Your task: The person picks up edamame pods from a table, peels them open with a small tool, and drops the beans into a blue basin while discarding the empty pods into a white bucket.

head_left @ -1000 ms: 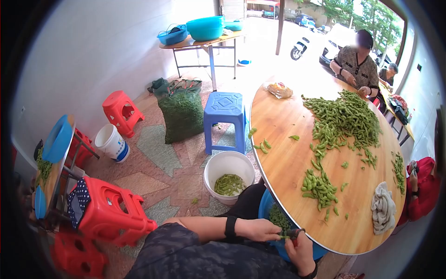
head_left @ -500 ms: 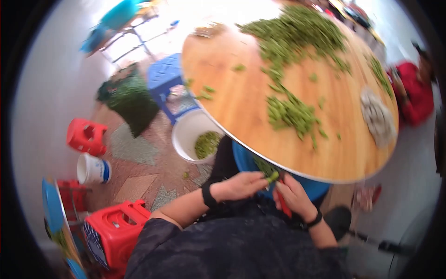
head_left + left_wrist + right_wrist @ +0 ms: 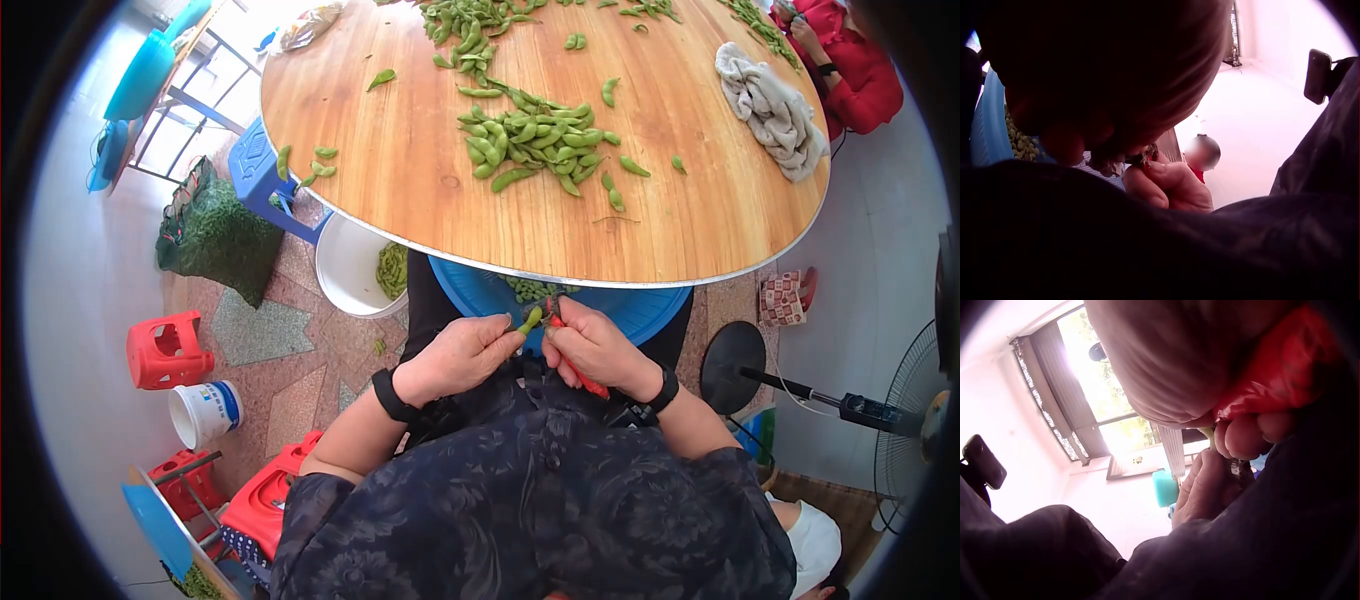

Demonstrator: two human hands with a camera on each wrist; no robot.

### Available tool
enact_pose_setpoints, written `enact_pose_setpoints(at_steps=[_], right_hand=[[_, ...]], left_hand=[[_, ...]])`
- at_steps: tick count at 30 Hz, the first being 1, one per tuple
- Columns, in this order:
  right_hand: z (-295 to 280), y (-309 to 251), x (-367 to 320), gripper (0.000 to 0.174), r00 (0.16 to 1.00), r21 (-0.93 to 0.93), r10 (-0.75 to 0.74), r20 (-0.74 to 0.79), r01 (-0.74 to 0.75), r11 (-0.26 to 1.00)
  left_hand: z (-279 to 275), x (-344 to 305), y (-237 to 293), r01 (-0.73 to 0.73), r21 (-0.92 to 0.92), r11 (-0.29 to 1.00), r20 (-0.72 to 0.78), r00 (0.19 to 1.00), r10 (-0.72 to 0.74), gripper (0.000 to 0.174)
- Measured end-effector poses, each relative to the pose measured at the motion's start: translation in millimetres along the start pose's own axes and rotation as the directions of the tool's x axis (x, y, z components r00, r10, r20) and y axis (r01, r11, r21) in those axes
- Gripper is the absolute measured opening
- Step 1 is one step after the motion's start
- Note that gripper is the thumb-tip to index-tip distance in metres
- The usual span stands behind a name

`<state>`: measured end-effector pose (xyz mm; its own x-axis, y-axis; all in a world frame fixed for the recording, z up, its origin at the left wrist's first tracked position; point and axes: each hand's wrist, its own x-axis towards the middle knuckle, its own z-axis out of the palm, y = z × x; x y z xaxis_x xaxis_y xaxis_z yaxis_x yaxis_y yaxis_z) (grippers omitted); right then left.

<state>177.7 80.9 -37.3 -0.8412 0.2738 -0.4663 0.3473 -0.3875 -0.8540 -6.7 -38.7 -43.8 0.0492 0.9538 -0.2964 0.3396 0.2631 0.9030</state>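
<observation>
One held pod [image 3: 533, 317]; one red-handled tool [image 3: 592, 386]. One round counter [image 3: 400, 170], with one grey cloth [image 3: 770, 112] at right and loose pods [image 3: 535, 140], too crowded to count. Near: one blue basin [image 3: 460, 288], two black wristbands [image 3: 393, 397]. Left: one blue stool [image 3: 255, 165], three red stools [image 3: 150, 358], two white buckets [image 3: 203, 416], one green sack [image 3: 225, 240]. Right: one fan [image 3: 868, 412].

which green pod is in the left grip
The single pod pinched in the left grip, beside the red-handled tool in the right grip; the pods on the wooden table lie loose.
</observation>
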Motion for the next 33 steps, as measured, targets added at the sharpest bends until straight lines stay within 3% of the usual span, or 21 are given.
enact_pose_setpoints(at_steps=[10, 12, 13, 15, 19, 21, 23, 25, 28, 32, 33], right_hand=[[0.9, -0.1, 1.9, 0.014, 0.998, -0.063, 0.008, -0.055, -0.011, 0.998], [-0.1, 3.8, 3.9, 0.014, 0.998, 0.09, 0.053, -0.015, -0.051, 0.995], [-0.4, 2.1, 3.9, 0.014, 0.999, 0.09, 0.052, -0.016, -0.05, 0.995], [-1.8, -4.1, 4.3, 0.011, 0.978, 0.489, 0.137, 0.157, -0.198, 0.85], [3.8, 8.9, 12.0, 0.011, 0.995, 0.382, 0.093, 0.025, -0.096, 0.919], [5.5, 12.3, 15.0, 0.01, 0.996, 0.286, 0.033, -0.087, -0.007, 0.958], [4.4, 16.1, 18.9, 0.011, 0.995, 0.225, 0.003, -0.103, 0.021, 0.974], [4.8, 14.5, 18.8, 0.011, 0.992, 0.167, -0.028, -0.122, 0.048, 0.985], [7.3, 12.8, 15.9, 0.012, 0.992, 0.129, 0.0, -0.129, 0.017, 0.992], [5.6, 11.9, 17.7, 0.013, 0.993, 0.056, -0.027, -0.112, 0.034, 0.998], [5.7, 11.8, 17.9, 0.014, 0.994, 0.067, -0.017, -0.106, 0.024, 0.997]], left_hand=[[-1.2, 6.7, -2.6, -0.088, 0.1, 0.991, 0.019, 0.996, 0.086, 0.03], [-4.4, 7.0, 1.1, 0.113, -0.161, 0.98, 0.161, 0.983, -0.087, 0.029], [-5.4, 7.5, -4.5, 0.112, -0.16, 0.981, 0.162, 0.983, -0.086, 0.029], [-7.5, 10.9, -15.9, 0.3, -0.472, 0.829, 0.35, 0.927, -0.136, 0.027], [3.2, 15.3, -11.3, 0.189, -0.369, 0.91, 0.215, 0.97, -0.114, 0.026], [6.4, 18.6, -7.3, 0.156, -0.277, 0.948, 0.074, 0.987, -0.141, 0.026], [4.8, 21.6, -3.9, 0.216, -0.257, 0.942, 0.034, 0.976, -0.214, 0.026], [3.2, 22.4, -1.4, 0.069, -0.091, 0.993, -0.028, 0.997, -0.071, 0.026], [5.3, 22.4, -5.8, -0.007, -0.021, 1.0, -0.085, 0.996, 0.005, 0.025], [4.8, 21.6, -5.2, 0.023, -0.062, 0.998, -0.039, 0.999, -0.025, 0.023], [6.2, 22.4, -4.7, 0.12, -0.221, 0.968, -0.008, 0.992, -0.124, 0.023]])
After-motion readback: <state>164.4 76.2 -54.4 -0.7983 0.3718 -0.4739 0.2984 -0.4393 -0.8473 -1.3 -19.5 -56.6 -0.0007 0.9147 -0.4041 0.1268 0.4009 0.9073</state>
